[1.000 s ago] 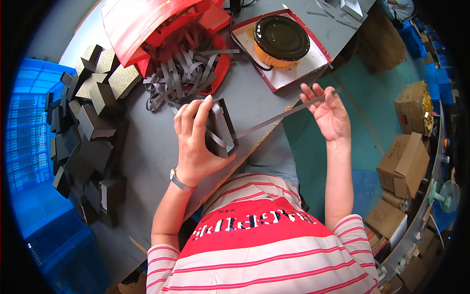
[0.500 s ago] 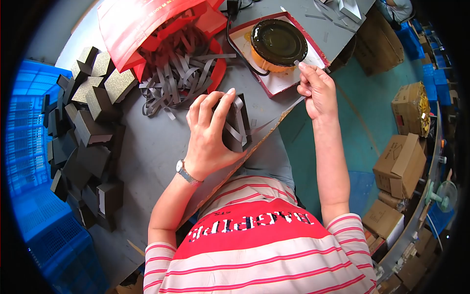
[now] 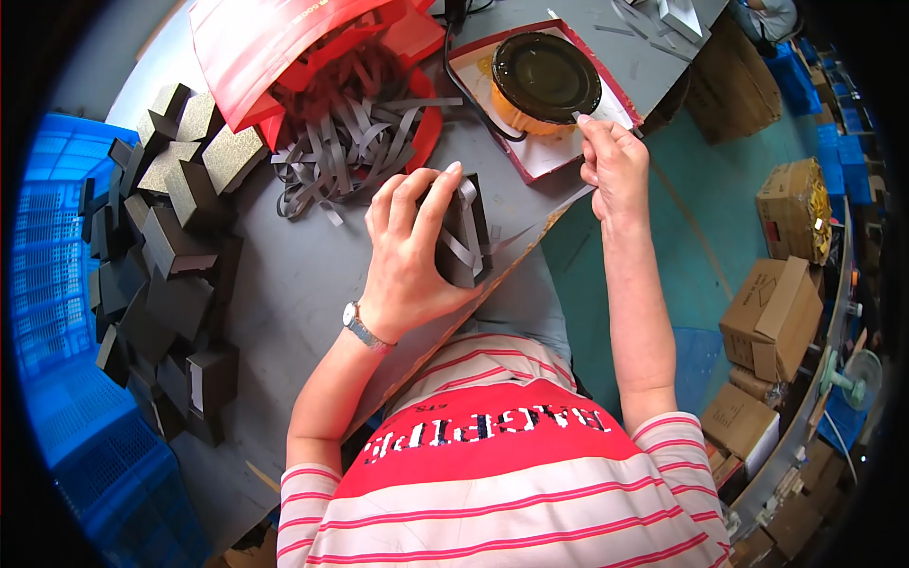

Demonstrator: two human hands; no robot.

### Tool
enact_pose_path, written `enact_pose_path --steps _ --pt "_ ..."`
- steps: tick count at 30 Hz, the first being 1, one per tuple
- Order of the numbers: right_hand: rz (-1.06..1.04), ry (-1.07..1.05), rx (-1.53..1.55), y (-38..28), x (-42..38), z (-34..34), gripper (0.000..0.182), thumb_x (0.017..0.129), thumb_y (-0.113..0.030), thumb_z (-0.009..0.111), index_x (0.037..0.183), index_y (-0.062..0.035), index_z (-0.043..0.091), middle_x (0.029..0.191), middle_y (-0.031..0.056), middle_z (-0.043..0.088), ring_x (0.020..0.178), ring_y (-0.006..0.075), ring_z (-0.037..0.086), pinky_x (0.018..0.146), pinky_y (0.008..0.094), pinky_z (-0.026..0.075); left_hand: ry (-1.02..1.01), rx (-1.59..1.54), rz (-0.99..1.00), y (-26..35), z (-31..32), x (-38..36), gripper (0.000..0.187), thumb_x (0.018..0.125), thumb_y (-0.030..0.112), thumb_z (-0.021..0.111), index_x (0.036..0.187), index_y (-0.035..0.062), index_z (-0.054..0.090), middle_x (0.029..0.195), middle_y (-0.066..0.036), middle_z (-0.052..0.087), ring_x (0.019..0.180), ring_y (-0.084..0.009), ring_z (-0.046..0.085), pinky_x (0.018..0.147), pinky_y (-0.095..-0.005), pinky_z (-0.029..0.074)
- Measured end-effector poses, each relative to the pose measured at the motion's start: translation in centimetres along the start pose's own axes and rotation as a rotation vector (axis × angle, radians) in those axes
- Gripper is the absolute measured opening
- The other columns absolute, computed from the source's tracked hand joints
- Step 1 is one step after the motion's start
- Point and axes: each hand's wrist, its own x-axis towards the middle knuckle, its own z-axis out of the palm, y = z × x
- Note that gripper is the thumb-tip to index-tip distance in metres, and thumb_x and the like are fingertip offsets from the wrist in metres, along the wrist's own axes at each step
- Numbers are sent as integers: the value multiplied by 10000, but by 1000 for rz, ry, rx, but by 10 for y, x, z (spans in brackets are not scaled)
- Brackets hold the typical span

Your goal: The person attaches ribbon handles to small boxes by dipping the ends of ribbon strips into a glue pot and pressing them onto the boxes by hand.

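My left hand is wrapped around a small dark box, thumb at its near side and fingers over its far side. A grey ribbon crosses the box's face, and a length of it stretches right along the table edge. My right hand is closed in a pinch on a ribbon end, its tip right at the rim of an orange pot with a dark, glossy top. That pot stands in a red-edged white tray.
A red bag spills a tangle of grey ribbons onto the grey table. Dark and gold boxes are heaped at the left, beside blue crates. Cartons stand on the right. Part of another person shows at top right.
The view has shifted slightly, so the pot, tray and box appear a little further right. Both hands keep nearly the same pose, with the ribbon end still at the pot's rim.
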Motion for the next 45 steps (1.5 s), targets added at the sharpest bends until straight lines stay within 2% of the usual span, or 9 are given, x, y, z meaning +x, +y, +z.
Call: enact_pose_path --steps 5,9,12,25,31,36,41,42,45 --pt "-10 -73 -83 -2 -19 0 163 882 -149 731 779 -54 646 626 -38 530 478 11 369 441 192 263 -1 15 -23 0 -6 -5 978 557 299 887 1418 86 475 1320 -134 462 1235 -362 407 1054 -485 328" --pt "164 -567 -177 -1 -47 3 136 893 -152 733 880 -28 682 735 -29 598 666 32 511 562 185 375 -51 -5 -28 1 -16 -9 1008 529 253 870 1431 67 458 1319 -152 473 1237 -376 424 1066 -488 347" --pt "147 -707 -216 6 -56 19 158 903 -194 728 878 -53 660 730 -48 574 651 15 496 537 173 349 -75 16 -13 2 -17 -11 1039 497 201 856 1440 51 448 1318 -167 481 1231 -382 442 1069 -485 370" --pt "83 -701 -407 20 -54 35 201 867 -175 741 815 2 660 678 -27 603 585 24 475 500 220 356 -42 -14 -25 4 -14 -17 937 591 343 879 1417 130 490 1298 -129 484 1221 -352 433 1052 -492 333" --pt "81 -629 -591 17 -59 37 234 802 -211 736 823 13 672 687 27 647 624 66 572 564 261 459 -72 42 -15 9 -11 -19 895 608 355 866 1401 138 510 1289 -120 491 1219 -336 437 1038 -492 316" --pt "-186 -597 -927 15 -67 40 253 793 -218 738 850 18 669 706 77 666 695 100 621 660 298 509 -80 131 8 13 -7 -21 877 617 358 863 1394 142 516 1289 -109 497 1221 -331 439 1038 -489 310" --pt "160 -754 -179 34 -63 27 243 915 -274 704 899 -31 688 717 -21 615 656 54 557 569 229 433 -16 29 -13 8 -11 -26 933 584 321 883 1402 106 490 1303 -125 500 1237 -350 441 1062 -482 318" --pt "301 -805 -173 32 -59 21 251 973 -295 645 941 -50 693 742 -43 583 666 31 534 541 192 386 -9 35 -16 7 -14 -27 933 584 321 883 1402 106 490 1303 -125 500 1237 -350 441 1062 -482 318" --pt "295 -739 -162 37 -66 24 283 990 -314 614 935 -49 695 721 -33 572 680 28 539 539 182 385 -63 32 -66 6 -28 -40 1054 498 253 899 1429 44 452 1342 -171 492 1234 -373 458 1063 -466 386"
